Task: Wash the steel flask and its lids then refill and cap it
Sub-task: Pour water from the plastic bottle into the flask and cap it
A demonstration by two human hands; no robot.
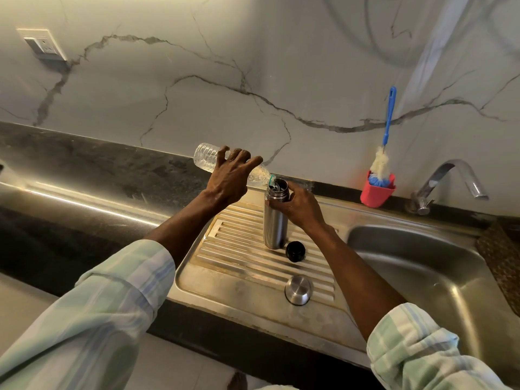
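Steel lid nearest, dome up on drainboard; black inner lid beyond it, just beside flask base; steel flask upright on the ribs, uncapped; right hand curled round its neck; left hand grips clear plastic bottle tilted, mouth at flask opening, water running in; brush in red holder at the wall.

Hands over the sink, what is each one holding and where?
Left hand grips the clear plastic bottle around its middle; right hand grips the steel flask just below its open mouth.
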